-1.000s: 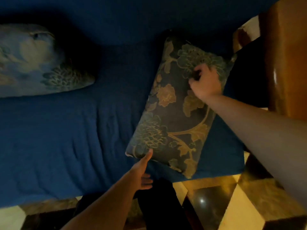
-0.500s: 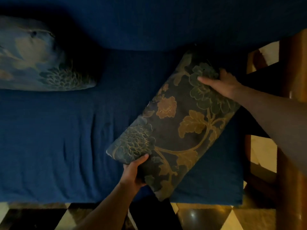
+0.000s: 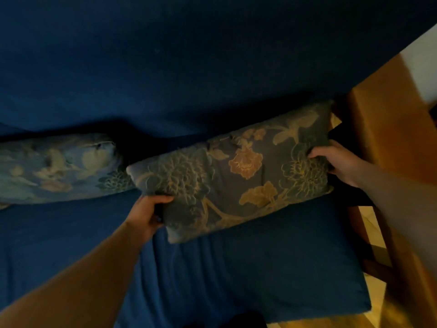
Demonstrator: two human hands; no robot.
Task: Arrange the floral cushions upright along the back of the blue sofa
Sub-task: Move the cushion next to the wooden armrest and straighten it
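Note:
A dark floral cushion (image 3: 236,176) stretches lengthwise across the right part of the blue sofa seat (image 3: 260,268), its far edge near the blue sofa back (image 3: 189,67). My left hand (image 3: 149,211) grips its lower left corner. My right hand (image 3: 340,162) holds its right end. A second floral cushion (image 3: 59,166) leans at the back on the left, its right end touching or slightly behind the held one.
A wooden sofa arm (image 3: 390,129) rises at the right, close to my right hand. Tiled floor (image 3: 378,320) shows beyond the seat's front right corner.
The cushion has swung from a diagonal lie to lengthwise along the sofa back and moved farther back. Both hands went with it, and my view came closer.

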